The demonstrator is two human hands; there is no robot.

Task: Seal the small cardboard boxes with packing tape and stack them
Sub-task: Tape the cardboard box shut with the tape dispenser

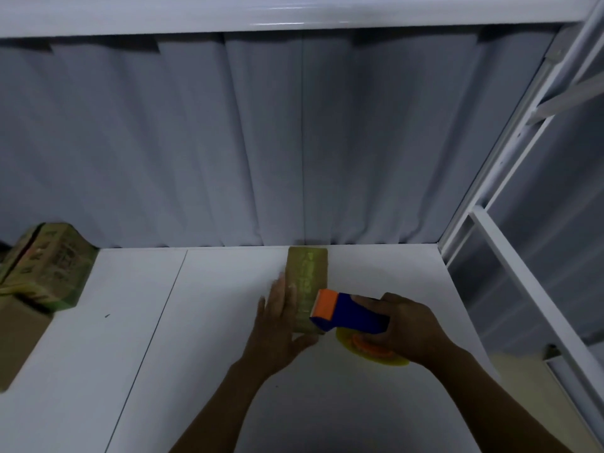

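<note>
Cardboard, small and brown: the box (pixel 307 279) lay at frame centre on a white table (pixel 202 322). The left hand (pixel 277 335) pressed straight fingers against its left side; the right hand (pixel 408 328) curled round a blue-and-orange tape dispenser (pixel 349 313) over its near end. At far left sat stacked boxes (pixel 49 269).

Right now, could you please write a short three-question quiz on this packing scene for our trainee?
1. True or false: the right hand grips the blue-and-orange plastic tape dispenser.
2. The left hand is: A) flat against the left side of the small brown cardboard box; B) raised in the air; C) gripping the dispenser.
3. Fill in: the pile of printed cardboard boxes lies far to that box's ____.
Key: 1 true; 2 A; 3 left.
</note>
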